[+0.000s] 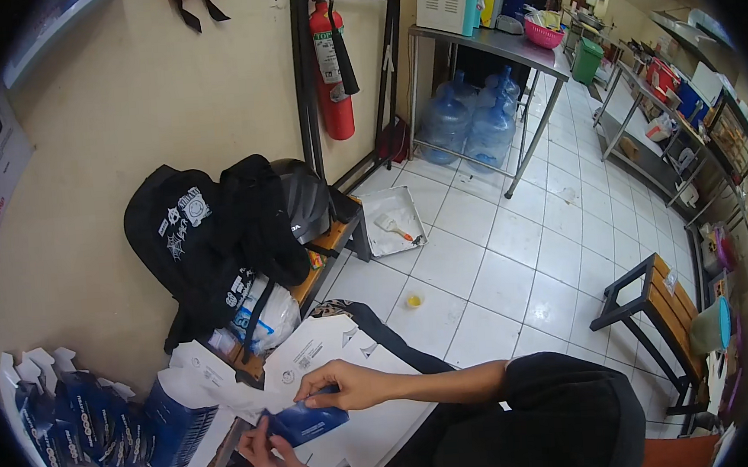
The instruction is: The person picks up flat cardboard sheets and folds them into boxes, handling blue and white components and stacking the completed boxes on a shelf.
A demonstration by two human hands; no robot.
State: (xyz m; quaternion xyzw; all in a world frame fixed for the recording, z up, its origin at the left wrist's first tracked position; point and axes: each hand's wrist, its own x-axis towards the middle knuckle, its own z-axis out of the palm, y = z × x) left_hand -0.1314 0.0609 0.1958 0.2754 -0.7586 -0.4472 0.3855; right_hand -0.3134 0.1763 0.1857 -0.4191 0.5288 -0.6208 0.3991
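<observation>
A small blue carton (316, 424) is held between my two hands above my lap. My right hand (340, 386) comes from the right, its thumb and fingers pinching the carton's upper edge. My left hand (279, 462) grips its left end from below. White cardboard flaps (245, 400) touch the carton's left side; I cannot tell whether they belong to it. A large white cardboard sheet (374, 420) with small cut slits lies across my lap beneath both hands. Left of my hands stands a bigger blue box (175, 430) with a white open flap.
Several blue cartons (79, 419) lean in a row at the far left. A black backpack (208, 223) and a dark helmet (305, 202) rest on a wooden bench (327, 241). On the floor are a white tray (385, 205) with a brush and a small yellow cup (414, 301).
</observation>
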